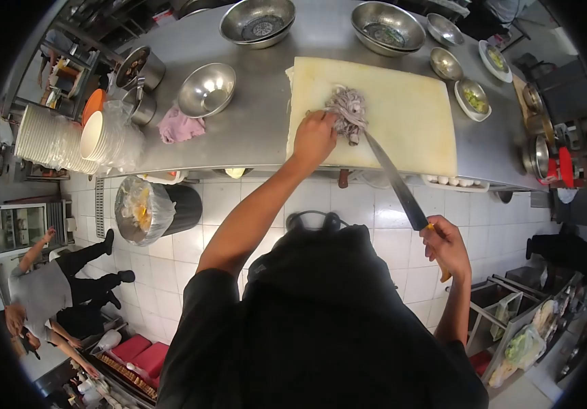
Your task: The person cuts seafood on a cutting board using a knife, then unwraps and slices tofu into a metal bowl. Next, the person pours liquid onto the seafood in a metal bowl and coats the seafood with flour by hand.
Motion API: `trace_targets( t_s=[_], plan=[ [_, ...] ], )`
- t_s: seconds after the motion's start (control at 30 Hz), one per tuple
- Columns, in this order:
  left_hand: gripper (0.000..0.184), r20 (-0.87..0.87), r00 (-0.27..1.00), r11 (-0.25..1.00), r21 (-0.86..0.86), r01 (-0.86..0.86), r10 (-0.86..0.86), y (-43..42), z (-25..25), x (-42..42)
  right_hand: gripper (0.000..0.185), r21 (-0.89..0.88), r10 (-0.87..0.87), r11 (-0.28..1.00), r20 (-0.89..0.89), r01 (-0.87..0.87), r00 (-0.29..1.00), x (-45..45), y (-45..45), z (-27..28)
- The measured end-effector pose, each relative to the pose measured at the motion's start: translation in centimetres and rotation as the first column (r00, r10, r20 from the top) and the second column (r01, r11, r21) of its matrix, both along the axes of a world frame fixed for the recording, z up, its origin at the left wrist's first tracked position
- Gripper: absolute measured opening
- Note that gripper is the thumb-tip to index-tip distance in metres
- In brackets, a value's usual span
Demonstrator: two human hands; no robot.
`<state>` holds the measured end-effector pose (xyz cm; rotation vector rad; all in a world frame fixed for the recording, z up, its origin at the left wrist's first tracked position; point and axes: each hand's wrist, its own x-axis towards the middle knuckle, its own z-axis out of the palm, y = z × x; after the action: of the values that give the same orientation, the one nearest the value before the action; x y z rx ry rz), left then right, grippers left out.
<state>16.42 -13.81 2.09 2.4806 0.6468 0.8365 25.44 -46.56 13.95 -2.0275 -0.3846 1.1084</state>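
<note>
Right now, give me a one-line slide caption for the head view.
Left hand at a greyish clump on the board; right hand holding a knife, tip near the clump.

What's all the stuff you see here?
Counter: one, silver, upper half
Cutting board: one, cream, on counter
Stringy food: one heap, greyish-purple, on board
Knife: one, dark blade, yellow handle, tip over board
Metal bowls: several, silver, on counter
Cloth: one, pink, counter's left
Containers: two stacks, white, counter's left end
Dishes: two, white, counter's right
Bin: one, black, floor at left
Co-workers: at least two, grey or black clothes, sides
Everything else: many, mixed colours, toward the edges
Left hand: one, bare, on food
Right hand: one, bare, holding knife
</note>
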Motion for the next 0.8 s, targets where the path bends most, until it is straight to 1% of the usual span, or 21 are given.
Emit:
trace_targets(
  t_s=[0.1,0.17,0.23,0.33,0.43,0.5,0.53,0.57,0.63,0.67,0.73,0.8],
  plan=[
    [0.023,-0.018,0.999,0.99,-0.141,-0.03,0.027,0.5,0.6,0.5,0.012,-0.014,0.065,0.998,-0.034,-0.065,0.997,0.2,-0.9,-1.0],
    [0.022,-0.016,1.0,0.978,-0.207,-0.03,0.027,1.4,2.6,1.6,0.012,0.026,0.16,0.987,-0.037,-0.159,0.986,0.4,0.1,-2.0],
    [0.022,-0.031,0.999,0.969,-0.247,-0.018,0.011,2.2,5.7,2.4,0.012,0.08,0.228,0.971,-0.038,-0.225,0.973,0.1,2.0,-3.2],
    [0.022,-0.104,0.994,0.988,-0.153,0.014,-0.03,3.7,10.4,4.0,0.018,0.208,0.303,0.934,-0.03,-0.29,0.953,-0.9,7.0,-5.5],
    [0.021,-0.082,0.991,0.975,-0.203,0.085,-0.104,5.0,14.2,5.3,0.025,0.241,0.243,0.94,0.018,-0.24,0.97,-1.9,10.6,-6.9],
    [0.022,-0.102,0.987,0.937,-0.337,0.086,-0.127,4.9,17.7,5.0,0.029,0.248,0.168,0.952,0.061,-0.178,0.984,-2.2,11.6,-7.5],
    [0.022,-0.108,0.985,0.911,-0.403,0.082,-0.137,4.9,19.0,4.7,0.03,0.252,0.152,0.95,0.147,-0.186,0.977,-1.9,11.5,-8.2],
    [0.021,-0.098,0.985,0.909,-0.406,0.089,-0.14,5.2,19.5,4.4,0.03,0.242,0.138,0.956,0.139,-0.169,0.981,-1.3,11.0,-8.5],
    [0.019,-0.07,0.987,0.903,-0.418,0.103,-0.145,5.8,20.2,4.0,0.03,0.213,0.112,0.967,0.129,-0.138,0.985,-0.3,10.2,-7.2],
    [0.017,-0.059,0.992,0.903,-0.423,0.074,-0.109,5.9,20.4,3.9,0.03,0.206,0.103,0.969,0.173,-0.138,0.98,0.1,9.9,-7.2],
    [0.015,-0.037,0.999,0.9,-0.436,0.017,-0.037,5.7,20.9,3.6,0.03,0.171,0.105,0.976,0.19,-0.138,0.976,1.0,9.4,-6.9],
    [0.012,0.022,0.999,0.926,-0.375,0.038,-0.032,6.3,20.8,3.8,0.03,0.153,0.093,0.98,0.201,-0.125,0.975,2.0,9.2,-6.8]
  ],
)
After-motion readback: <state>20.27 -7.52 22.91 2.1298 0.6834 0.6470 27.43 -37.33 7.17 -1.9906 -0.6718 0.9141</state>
